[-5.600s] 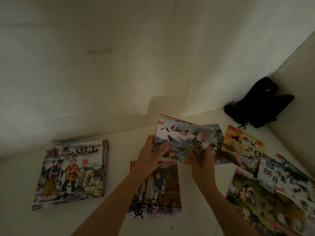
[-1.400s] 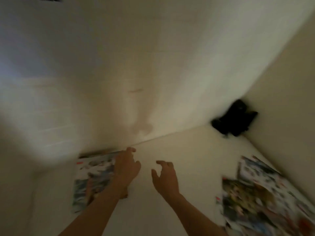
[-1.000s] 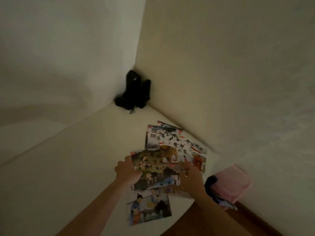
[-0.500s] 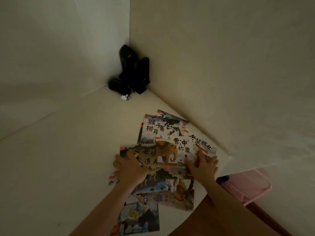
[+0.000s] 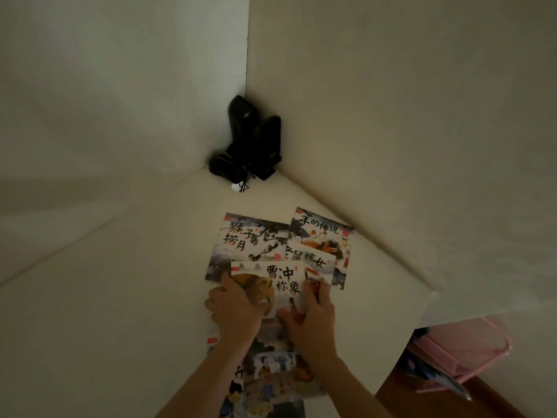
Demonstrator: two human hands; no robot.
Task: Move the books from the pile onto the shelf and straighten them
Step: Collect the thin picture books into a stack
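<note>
Both hands are on the same book, so the grip is basically two-sided: left hand (image 5: 233, 312) lies on the lower left part of the elephant-cover book (image 5: 271, 285) with the thumb pressed on the cover, and right hand (image 5: 310, 318) lies on its lower right part, thumb out across the cover, fingers reaching over the right edge. Can't tell for sure whether the fingers wrap under the edges or just press flat, the lighting is pretty dim.

That book sits on top of a loose overlapping spread on the white worktop (image 5: 120, 297). Just past the left hand's fingertips, partly under the held book, is the monkey-cover book (image 5: 241, 241). Past the right hand's fingertips there's a third book (image 5: 316, 260) peeking out, and beyond that, further from the grip, the dragon-cover book (image 5: 325, 236) close to the right wall.

Under the wrists and forearms, nearer the person, more books (image 5: 271, 375) lie overlapped.

Way out beyond everything, jammed into the corner where the walls meet, is a black object (image 5: 250, 146), well apart from the books. Off the worktop's edge, down to the right of the right arm, there's a pink bin (image 5: 464, 354).
</note>
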